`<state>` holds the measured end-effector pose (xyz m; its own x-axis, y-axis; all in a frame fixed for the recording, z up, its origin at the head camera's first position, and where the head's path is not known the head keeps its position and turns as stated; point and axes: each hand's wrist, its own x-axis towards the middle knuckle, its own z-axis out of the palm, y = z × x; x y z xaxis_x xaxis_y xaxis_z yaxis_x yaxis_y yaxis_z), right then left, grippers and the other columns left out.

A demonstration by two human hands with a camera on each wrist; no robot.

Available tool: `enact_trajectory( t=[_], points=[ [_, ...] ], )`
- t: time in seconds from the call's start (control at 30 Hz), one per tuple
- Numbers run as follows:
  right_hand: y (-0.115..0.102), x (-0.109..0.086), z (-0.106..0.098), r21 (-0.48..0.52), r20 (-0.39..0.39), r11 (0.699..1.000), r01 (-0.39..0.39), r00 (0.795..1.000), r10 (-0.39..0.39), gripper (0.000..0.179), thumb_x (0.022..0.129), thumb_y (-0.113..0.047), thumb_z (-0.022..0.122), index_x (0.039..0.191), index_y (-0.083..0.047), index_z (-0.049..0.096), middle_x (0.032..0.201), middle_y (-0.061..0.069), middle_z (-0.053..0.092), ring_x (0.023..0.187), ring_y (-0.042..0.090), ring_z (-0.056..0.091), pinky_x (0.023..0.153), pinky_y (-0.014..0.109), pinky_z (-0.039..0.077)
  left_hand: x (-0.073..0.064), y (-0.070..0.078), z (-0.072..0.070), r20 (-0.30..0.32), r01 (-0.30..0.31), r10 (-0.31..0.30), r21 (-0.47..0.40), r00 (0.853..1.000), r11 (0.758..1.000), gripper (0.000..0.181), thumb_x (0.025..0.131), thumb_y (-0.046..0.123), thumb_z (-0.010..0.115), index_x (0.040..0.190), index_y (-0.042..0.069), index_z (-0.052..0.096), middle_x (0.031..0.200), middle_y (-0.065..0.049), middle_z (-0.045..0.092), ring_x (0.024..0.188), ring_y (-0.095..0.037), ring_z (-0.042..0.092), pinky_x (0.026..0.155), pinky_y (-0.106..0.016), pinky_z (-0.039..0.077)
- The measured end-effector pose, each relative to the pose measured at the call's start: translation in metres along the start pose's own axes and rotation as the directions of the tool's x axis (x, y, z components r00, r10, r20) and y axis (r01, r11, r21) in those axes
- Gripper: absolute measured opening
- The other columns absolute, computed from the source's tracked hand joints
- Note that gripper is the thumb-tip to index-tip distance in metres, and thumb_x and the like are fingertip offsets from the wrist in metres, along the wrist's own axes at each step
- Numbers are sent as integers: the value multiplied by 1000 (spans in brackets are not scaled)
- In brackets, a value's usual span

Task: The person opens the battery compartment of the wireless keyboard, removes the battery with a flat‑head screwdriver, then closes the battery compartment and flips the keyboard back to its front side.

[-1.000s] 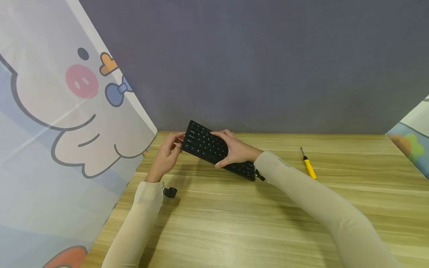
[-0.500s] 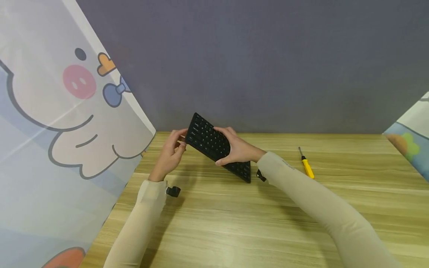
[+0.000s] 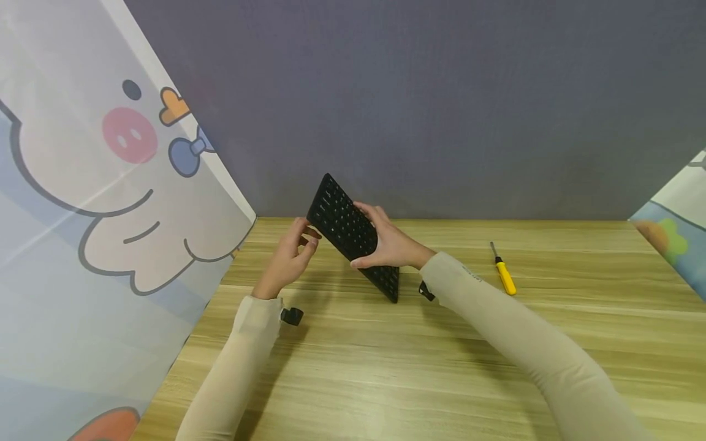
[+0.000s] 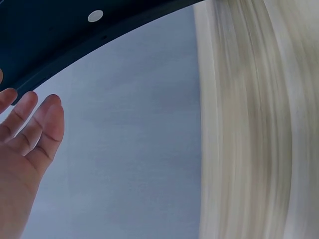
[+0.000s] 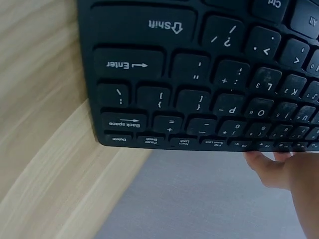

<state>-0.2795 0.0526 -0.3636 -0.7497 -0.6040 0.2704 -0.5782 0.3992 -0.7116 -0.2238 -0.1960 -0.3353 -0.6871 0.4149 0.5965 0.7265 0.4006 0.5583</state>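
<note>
A thin black keyboard [image 3: 344, 223] is held tilted above the table, its left end raised and its right end low. My right hand [image 3: 388, 243] grips it across its width, fingers over the far edge and thumb at the near edge. In the right wrist view the keys of the keyboard [image 5: 184, 94] appear upside down, with fingers at its edge. My left hand [image 3: 293, 254] is at the raised left end, fingers loosely bent. The left wrist view has the fingers of the left hand [image 4: 30, 144] by the keyboard's dark underside [image 4: 50, 35], a pale round foot on it; contact is unclear.
A screwdriver [image 3: 504, 275] with a yellow handle lies on the wood-grain table [image 3: 375, 367] to the right. A grey partition [image 3: 413, 110] rises behind the table. Cartoon-printed panels [image 3: 83, 214] flank the left and right sides.
The keyboard's left end has risen and its right end has swung left, so it tilts more steeply. My left hand has shifted right and eased off its pinch on the corner.
</note>
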Motion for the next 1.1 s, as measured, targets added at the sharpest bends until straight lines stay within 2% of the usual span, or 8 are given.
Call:
enact_trajectory(
  t=[0.2,0.43,0.6,0.8,0.93,1.1],
  points=[
    [2,2,3,12,-59,999,51,997,-50,118,66,-52,81,152,-27,5,146,5,19,132,18,25,106,44,28,1,-1,5,24,38,-37,-35,999,999,40,92,-10,49,131,-6,43,121,-24,48,100,-41,54,79,-50,47],
    [2,4,5,134,-114,988,79,991,-64,117,68,-43,83,152,-24,4,144,7,21,130,20,30,105,48,29,4,2,11,82,55,-50,-64,995,996,45,93,-7,49,137,-6,37,130,-24,43,105,-43,51,82,-52,46],
    [2,4,6,162,-145,980,116,985,-93,117,68,-44,83,151,-22,4,143,11,23,129,22,32,105,49,29,6,0,17,120,76,-65,-89,991,993,49,93,-5,51,140,-5,34,135,-23,40,110,-42,49,83,-49,46],
    [4,4,8,196,-177,968,158,976,-124,116,67,-45,83,150,-23,5,143,9,23,130,26,30,105,52,28,7,-2,24,154,102,-83,-121,984,987,51,93,-4,52,141,-3,33,138,-21,38,113,-41,47,85,-48,46],
    [5,1,8,198,-184,963,181,972,-145,116,67,-39,85,150,-28,4,143,11,22,131,27,29,105,52,28,9,-3,28,173,97,-72,-139,982,986,55,91,-5,55,141,-4,31,138,-22,37,114,-40,46,84,-50,46],
    [8,-3,9,181,-192,966,183,970,-147,120,67,-38,85,151,-24,1,145,11,21,133,24,27,105,47,29,9,-14,36,188,76,-47,-150,981,986,59,90,-6,56,142,-4,30,140,-22,36,114,-35,47,84,-50,47]
  ],
)
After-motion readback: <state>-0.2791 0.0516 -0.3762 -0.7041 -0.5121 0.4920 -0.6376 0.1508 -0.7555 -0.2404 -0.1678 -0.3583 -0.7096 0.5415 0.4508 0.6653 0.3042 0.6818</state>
